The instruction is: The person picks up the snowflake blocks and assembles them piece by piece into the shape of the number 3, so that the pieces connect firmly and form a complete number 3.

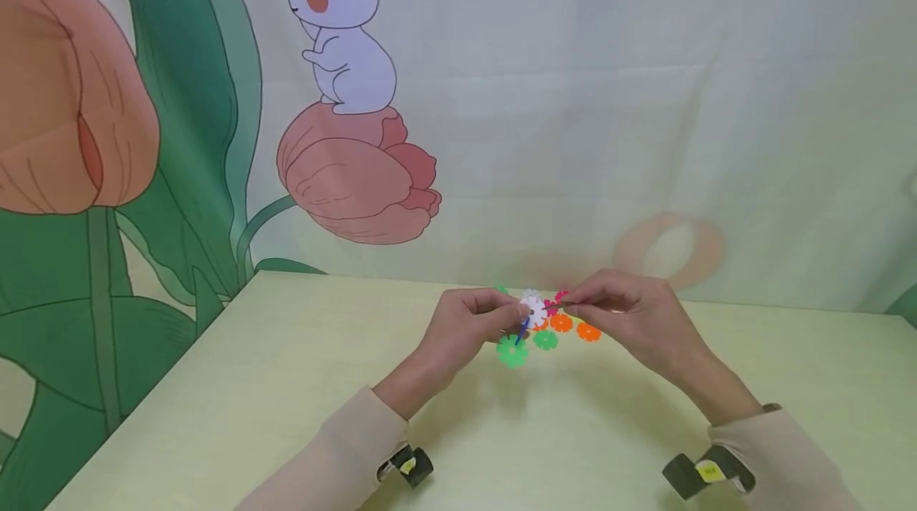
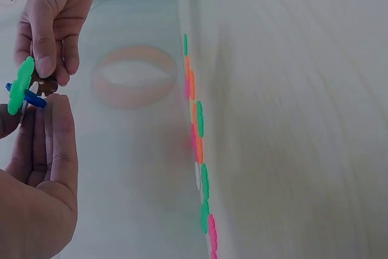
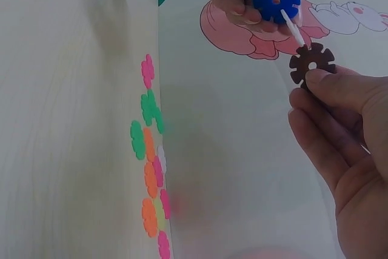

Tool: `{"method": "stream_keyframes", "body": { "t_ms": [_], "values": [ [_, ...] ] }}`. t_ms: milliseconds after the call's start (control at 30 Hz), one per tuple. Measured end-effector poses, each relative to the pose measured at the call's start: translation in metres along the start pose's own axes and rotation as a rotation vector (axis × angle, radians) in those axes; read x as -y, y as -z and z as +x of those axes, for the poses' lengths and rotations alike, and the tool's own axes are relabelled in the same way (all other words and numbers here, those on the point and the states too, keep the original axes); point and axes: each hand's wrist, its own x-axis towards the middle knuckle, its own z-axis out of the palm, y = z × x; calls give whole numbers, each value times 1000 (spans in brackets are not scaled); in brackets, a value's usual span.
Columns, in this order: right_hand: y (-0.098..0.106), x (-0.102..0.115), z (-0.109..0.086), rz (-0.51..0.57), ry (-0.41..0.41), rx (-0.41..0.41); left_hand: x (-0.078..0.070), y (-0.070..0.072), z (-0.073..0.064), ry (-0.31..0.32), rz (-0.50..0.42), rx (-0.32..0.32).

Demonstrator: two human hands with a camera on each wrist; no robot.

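Before a rabbit-printed curtain [image 1: 530,97], over the tabletop [image 1: 251,384] near its far edge: pinching joined white, blue and green discs [image 3: 265,6] in the left hand [image 1: 466,325], brown disc [image 3: 315,55] in the right hand [image 1: 640,321]. Could pop them apart by pressing askew.

The brown disc [image 3: 324,57] seems to be of hard plastic, smooth and rather matt. The blue disc [image 3: 267,10] and the white disc [image 1: 539,315] look also like plastic, with flat, even faces; the green disc [image 1: 508,357] has the same smooth look. The table [image 1: 286,376] has a smooth surface with low sheen (a faint grain, similar to wood, can be noticed). The backdrop [image 1: 516,97] appears as matt cloth with soft creases. The sleeves [image 1: 358,431] look like matt cloth too.
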Motion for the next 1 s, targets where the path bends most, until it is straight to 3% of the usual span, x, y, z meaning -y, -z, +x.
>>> {"method": "stream_keyframes", "body": {
  "t_ms": [333, 533, 800, 1000],
  "values": [
    [-4, -2, 1, -19, 96, -18, 0, 1, -1, 2, 41, 0],
    [-9, 0, 0, -32, 136, -33, -1, 1, -2, -2, 21, 23],
    [-13, 2, 0, -81, 287, -86, -2, -1, -1, 4, 17, 39],
    [-16, 1, 2, -89, 319, -99, -2, 2, 0, 28, -16, 71]
  ]
}}
